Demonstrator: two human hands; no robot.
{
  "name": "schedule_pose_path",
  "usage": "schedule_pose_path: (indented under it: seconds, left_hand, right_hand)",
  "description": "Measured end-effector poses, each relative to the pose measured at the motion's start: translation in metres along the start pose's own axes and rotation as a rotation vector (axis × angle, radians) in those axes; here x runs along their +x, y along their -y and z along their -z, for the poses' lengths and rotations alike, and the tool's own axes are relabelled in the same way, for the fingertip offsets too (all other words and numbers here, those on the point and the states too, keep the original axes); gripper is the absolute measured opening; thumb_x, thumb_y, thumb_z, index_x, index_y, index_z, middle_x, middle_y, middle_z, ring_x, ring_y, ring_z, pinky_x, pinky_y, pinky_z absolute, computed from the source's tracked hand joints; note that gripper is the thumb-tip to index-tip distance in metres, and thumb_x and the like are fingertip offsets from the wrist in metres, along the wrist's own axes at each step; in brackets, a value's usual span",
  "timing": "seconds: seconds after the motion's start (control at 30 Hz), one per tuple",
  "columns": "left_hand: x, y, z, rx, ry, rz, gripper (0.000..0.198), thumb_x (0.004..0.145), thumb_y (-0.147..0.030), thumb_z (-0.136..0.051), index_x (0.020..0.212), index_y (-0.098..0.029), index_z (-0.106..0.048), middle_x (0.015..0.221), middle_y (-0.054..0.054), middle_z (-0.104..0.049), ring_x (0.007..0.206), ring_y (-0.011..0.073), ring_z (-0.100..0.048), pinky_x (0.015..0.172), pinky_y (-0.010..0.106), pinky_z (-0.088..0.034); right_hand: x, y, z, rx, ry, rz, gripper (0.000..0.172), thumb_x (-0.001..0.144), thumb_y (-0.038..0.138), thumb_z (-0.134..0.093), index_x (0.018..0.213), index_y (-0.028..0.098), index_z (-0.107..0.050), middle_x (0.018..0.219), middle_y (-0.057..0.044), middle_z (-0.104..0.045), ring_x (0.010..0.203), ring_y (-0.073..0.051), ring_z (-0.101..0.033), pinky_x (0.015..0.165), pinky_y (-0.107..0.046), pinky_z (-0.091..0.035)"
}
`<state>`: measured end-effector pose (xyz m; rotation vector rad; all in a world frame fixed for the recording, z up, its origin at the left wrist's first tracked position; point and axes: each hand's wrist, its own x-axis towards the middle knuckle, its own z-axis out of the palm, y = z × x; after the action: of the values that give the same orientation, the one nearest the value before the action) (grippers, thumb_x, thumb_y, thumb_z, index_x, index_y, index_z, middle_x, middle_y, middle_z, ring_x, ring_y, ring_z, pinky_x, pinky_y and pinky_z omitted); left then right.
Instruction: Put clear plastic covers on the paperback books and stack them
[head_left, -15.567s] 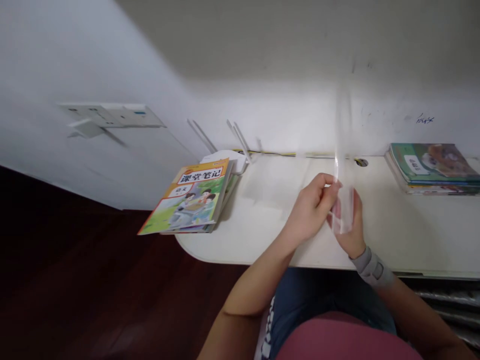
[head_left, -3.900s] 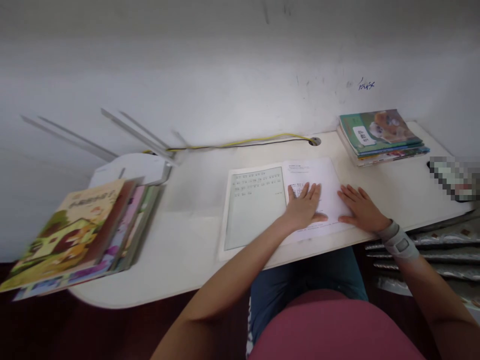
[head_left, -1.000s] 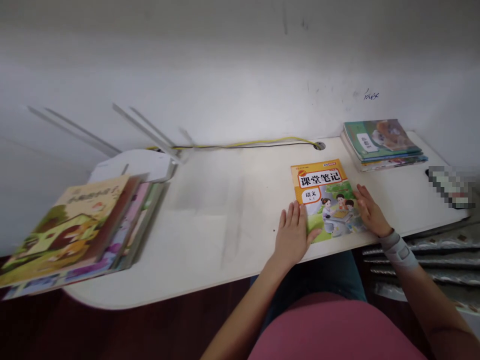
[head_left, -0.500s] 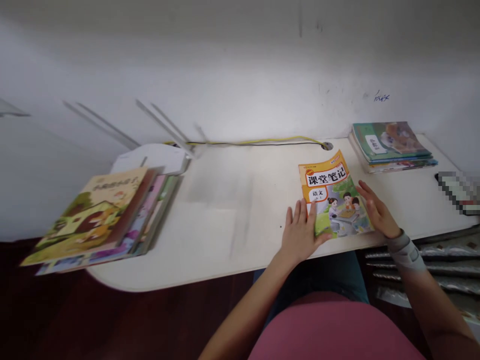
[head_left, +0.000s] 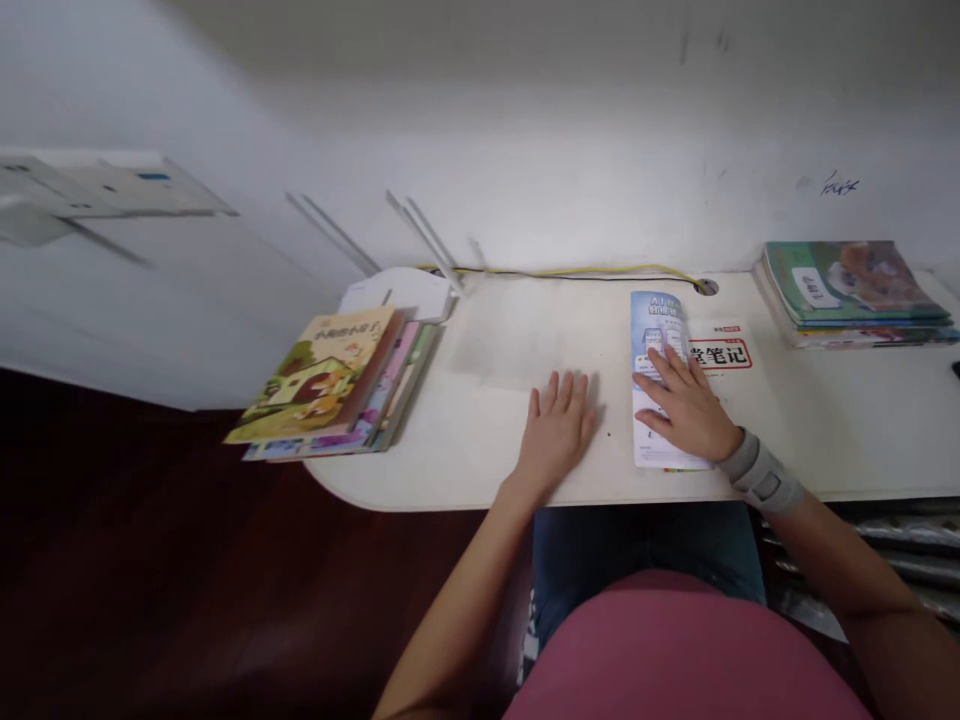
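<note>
A workbook [head_left: 739, 395] lies on the white desk with its cover turned over to the left. The blue-and-white inside of that cover [head_left: 651, 325] faces up, and a white title page with a red-framed heading shows to its right. Across the inside cover and the fold rests my right hand [head_left: 691, 410], fingers spread and pressing flat; it wears a grey wristband. My left hand [head_left: 555, 430] lies palm down on the bare desktop, left of the workbook, and holds nothing.
On the left, a stack of picture books [head_left: 330, 385] overhangs the desk's rounded end, in front of a white router [head_left: 401, 290] with antennas. Another book stack [head_left: 855, 285] sits at the back right. Yellow and black cables [head_left: 570, 273] run along the wall to a desk hole [head_left: 705, 287].
The workbook's front cover has been turned over to the left. My right hand has moved onto its inside, and my left hand has left the book for the desktop. The view has swung left.
</note>
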<state>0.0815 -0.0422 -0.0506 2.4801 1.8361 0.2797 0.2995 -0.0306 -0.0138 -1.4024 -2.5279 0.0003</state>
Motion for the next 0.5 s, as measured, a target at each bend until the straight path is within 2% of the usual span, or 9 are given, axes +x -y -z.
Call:
schedule_pose_path:
  seconds: [0.07,0.17,0.3,0.5]
  left_hand:
    - [-0.004,0.013,-0.003,-0.022,0.012,0.025,0.056,0.096,-0.037,-0.025,0.144,-0.009,-0.027,0.147,0.018,-0.034,0.141,0.0313,-0.018,0.11,0.054,-0.021]
    - [-0.009,0.021,-0.008,-0.108,-0.003,0.034,0.056,0.096,-0.036,-0.023,0.145,-0.01,-0.022,0.147,0.018,-0.036,0.141,0.0298,-0.019,0.11,0.053,-0.024]
    - [-0.011,0.023,-0.011,-0.185,-0.027,0.039,0.057,0.096,-0.038,-0.022,0.147,-0.013,-0.014,0.148,0.016,-0.034,0.14,0.0295,-0.021,0.109,0.053,-0.025]
    - [-0.011,0.019,-0.007,-0.154,0.025,0.039,0.061,0.094,-0.038,-0.027,0.147,-0.01,-0.016,0.149,0.016,-0.032,0.14,0.0308,-0.019,0.111,0.052,-0.019]
  right_hand:
    - [0.006,0.011,-0.004,-0.049,-0.008,0.004,0.048,0.089,0.041,-0.048,0.13,0.017,-0.052,0.148,-0.017,-0.034,0.138,-0.034,-0.023,0.108,-0.057,-0.019]
    - [0.015,0.028,-0.013,-0.087,-0.033,-0.004,0.045,0.088,0.038,-0.05,0.127,0.016,-0.053,0.146,-0.017,-0.037,0.137,-0.034,-0.027,0.108,-0.058,-0.018]
    - [0.025,0.046,-0.026,-0.122,-0.068,-0.033,0.043,0.087,0.032,-0.05,0.125,0.013,-0.054,0.144,-0.019,-0.04,0.136,-0.034,-0.029,0.108,-0.06,-0.016]
    - [0.032,0.058,-0.04,-0.113,-0.048,-0.026,0.042,0.089,0.03,-0.047,0.127,0.012,-0.052,0.142,-0.017,-0.042,0.135,-0.034,-0.029,0.109,-0.061,-0.017]
